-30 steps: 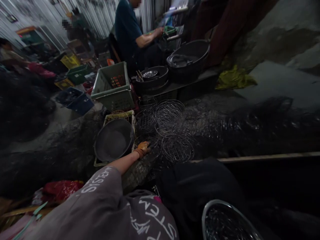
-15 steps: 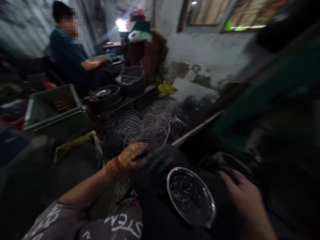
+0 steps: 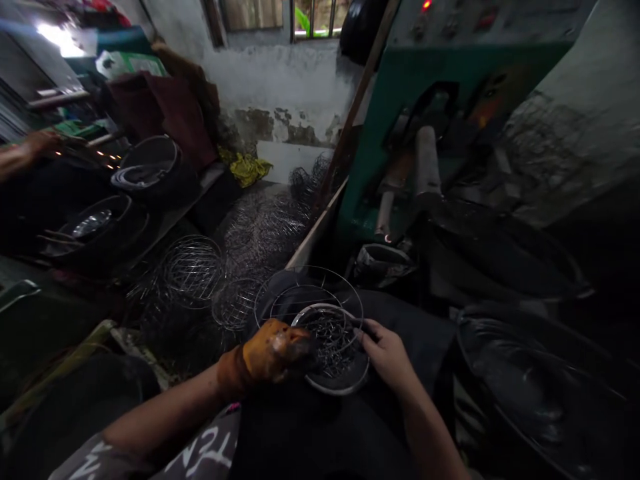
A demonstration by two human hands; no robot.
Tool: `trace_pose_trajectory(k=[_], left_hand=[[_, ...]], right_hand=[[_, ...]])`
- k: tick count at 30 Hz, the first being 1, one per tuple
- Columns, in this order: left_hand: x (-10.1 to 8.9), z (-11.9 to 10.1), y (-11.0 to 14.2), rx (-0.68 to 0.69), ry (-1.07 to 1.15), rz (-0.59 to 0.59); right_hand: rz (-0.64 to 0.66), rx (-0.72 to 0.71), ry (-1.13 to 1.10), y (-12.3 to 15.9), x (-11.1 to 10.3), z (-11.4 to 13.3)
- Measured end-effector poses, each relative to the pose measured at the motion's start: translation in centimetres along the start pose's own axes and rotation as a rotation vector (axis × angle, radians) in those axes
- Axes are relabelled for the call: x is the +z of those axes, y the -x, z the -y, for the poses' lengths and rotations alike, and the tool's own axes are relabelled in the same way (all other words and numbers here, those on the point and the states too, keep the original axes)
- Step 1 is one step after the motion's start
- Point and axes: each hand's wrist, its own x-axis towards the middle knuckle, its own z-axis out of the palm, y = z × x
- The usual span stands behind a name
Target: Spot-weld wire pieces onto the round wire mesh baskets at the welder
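Note:
A round wire rack, two thin rings joined by cross wires, is tilted over my lap. My left hand, in a stained orange glove, is closed on its lower left edge. My bare right hand pinches at the right edge of the outer ring; the exact contact is hard to see. Partly behind the rack, a round bowl rests on my dark-clothed lap. Inside it lie many small metal pieces. My gloved fist covers part of the bowl's left side.
Wire racks are heaped ahead and left. A green machine stands ahead right, a dark tub close on my right. Black buckets stand left, near a co-worker's hand and sparks. A wooden plank edges the heap.
My view has swung right. My right hand has come from the right of the bowl to the rack's edge. My left hand has brought the wire rack over the bowl.

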Motion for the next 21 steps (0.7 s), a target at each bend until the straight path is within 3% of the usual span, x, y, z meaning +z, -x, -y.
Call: trace_pose_trajectory(k=[1,3,5,6,7,8,12,14,18,21], left_hand=[[-0.1,0.1,0.2,0.001,-0.009,-0.073],[-0.5,0.8,0.9,-0.076,-0.022,-0.380],[-1.1,2.4,1.5,-0.264,-0.021,-0.735],[-1.3,3.5,1.7,-0.377,0.018,-0.843],[-1.5,4.6,1.7,-0.476,0.103,-0.878],[-1.5,5.6,1.7,-0.545,0.214,-0.866],[-0.5,7.9,0.8,-0.664,0.617,-0.634],[0.0,7.6,0.2,-0.675,0.674,-0.665],[-0.1,5.8,-0.6,-0.505,0.654,-0.762],[-0.5,4.5,-0.8,-0.412,0.683,-0.716]], right_hand=[[-0.003,-0.003,-0.002,-0.1,-0.1,-0.1],[-0.050,0.000,-0.006,-0.4,-0.4,-0.4],[-0.095,0.005,-0.021,-0.7,-0.6,-0.7],[-0.107,0.007,-0.029,-0.7,-0.6,-0.9],[-0.110,0.009,-0.034,-0.8,-0.7,-1.1],[-0.106,0.010,-0.036,-0.7,-0.7,-1.2],[-0.062,0.029,-0.028,0.0,-1.0,-1.3],[0.031,0.044,-0.046,0.5,-1.9,-1.0],[0.258,0.146,-0.145,0.7,-4.7,-0.6],[0.096,0.227,-0.207,-0.6,-6.5,-0.9]])
